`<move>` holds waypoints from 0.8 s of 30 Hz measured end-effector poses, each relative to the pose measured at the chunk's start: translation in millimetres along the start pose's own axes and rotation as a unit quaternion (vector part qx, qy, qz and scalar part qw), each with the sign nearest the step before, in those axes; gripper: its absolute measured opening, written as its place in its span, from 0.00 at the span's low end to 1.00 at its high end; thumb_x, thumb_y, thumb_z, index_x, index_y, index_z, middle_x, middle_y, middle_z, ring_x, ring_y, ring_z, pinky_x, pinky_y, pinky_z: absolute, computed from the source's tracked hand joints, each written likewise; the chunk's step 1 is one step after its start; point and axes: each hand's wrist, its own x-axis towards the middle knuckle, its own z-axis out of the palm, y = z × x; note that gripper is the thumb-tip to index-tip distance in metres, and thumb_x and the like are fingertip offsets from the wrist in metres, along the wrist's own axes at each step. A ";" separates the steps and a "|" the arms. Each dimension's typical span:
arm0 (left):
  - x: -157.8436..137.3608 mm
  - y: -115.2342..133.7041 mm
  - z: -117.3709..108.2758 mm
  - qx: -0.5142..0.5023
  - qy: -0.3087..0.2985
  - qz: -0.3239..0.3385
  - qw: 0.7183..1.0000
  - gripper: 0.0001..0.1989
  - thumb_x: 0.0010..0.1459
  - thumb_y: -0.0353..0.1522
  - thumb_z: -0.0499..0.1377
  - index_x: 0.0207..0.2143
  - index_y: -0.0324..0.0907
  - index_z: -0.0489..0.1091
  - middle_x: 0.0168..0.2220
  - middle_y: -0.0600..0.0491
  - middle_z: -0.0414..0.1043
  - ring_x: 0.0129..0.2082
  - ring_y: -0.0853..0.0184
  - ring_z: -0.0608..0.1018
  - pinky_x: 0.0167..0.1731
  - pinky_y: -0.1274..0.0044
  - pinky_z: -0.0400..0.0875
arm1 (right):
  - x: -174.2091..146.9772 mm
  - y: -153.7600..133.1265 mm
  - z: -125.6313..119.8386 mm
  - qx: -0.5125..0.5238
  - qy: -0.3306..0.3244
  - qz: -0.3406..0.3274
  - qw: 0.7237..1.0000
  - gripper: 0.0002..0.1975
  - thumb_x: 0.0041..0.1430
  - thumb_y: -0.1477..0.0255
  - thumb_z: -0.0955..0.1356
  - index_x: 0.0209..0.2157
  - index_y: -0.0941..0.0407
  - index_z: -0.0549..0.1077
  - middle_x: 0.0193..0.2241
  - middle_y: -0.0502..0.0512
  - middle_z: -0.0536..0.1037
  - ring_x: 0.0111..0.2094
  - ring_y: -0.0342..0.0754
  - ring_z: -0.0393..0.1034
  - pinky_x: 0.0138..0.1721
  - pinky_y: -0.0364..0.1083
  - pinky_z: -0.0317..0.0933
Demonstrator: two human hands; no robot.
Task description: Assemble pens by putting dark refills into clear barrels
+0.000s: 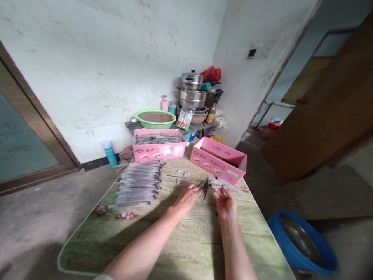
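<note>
My left hand [188, 199] is closed, its fingertips pinched at a small fanned bundle of thin dark sticks [205, 190] above the table. To its right, my right hand [226, 204] is turned partly palm up. Its thumb and fingers pinch a slim, whitish see-through pen-like tube [215, 186], partly hidden by the fingers. More pale tubes [233, 185] lie just behind that hand. On the left of the table is a long row of whitish pen-like tubes with dark ends [138, 184], side by side.
A pink box [159, 151] full of similar tubes stands at the back left of the patterned table [186, 249]. Another pink box [218, 165] sits angled at the back right. Small white pieces [185, 175] lie between. Behind are a green basin [155, 124] and stacked pots [192, 95]. A blue tub [329, 256] stands right.
</note>
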 end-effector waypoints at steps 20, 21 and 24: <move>-2.1 -12.7 -6.5 -0.402 0.095 -0.201 0.888 0.05 0.47 0.24 0.59 0.30 0.38 0.71 0.26 0.53 0.74 0.27 0.68 0.76 0.32 0.75 0.71 | -12.4 1.9 16.5 -0.023 -0.062 0.016 0.998 0.11 0.40 0.72 0.78 0.26 0.56 0.75 0.23 0.51 0.80 0.24 0.48 0.78 0.24 0.42 0.72; -1.3 -13.5 -7.7 -0.469 0.097 -0.220 0.850 0.05 0.46 0.26 0.61 0.30 0.37 0.70 0.25 0.53 0.74 0.27 0.67 0.77 0.31 0.75 0.72 | -13.6 3.1 18.2 -0.030 -0.070 0.016 0.997 0.11 0.40 0.72 0.78 0.26 0.56 0.75 0.23 0.51 0.80 0.24 0.48 0.78 0.24 0.43 0.73; -1.6 -14.0 -12.6 -0.600 0.104 -0.245 0.755 0.12 0.43 0.32 0.66 0.30 0.37 0.68 0.25 0.52 0.75 0.28 0.66 0.78 0.32 0.73 0.74 | -16.5 6.7 22.4 -0.045 -0.087 0.016 0.995 0.10 0.42 0.72 0.77 0.26 0.56 0.74 0.22 0.51 0.80 0.25 0.49 0.78 0.25 0.43 0.73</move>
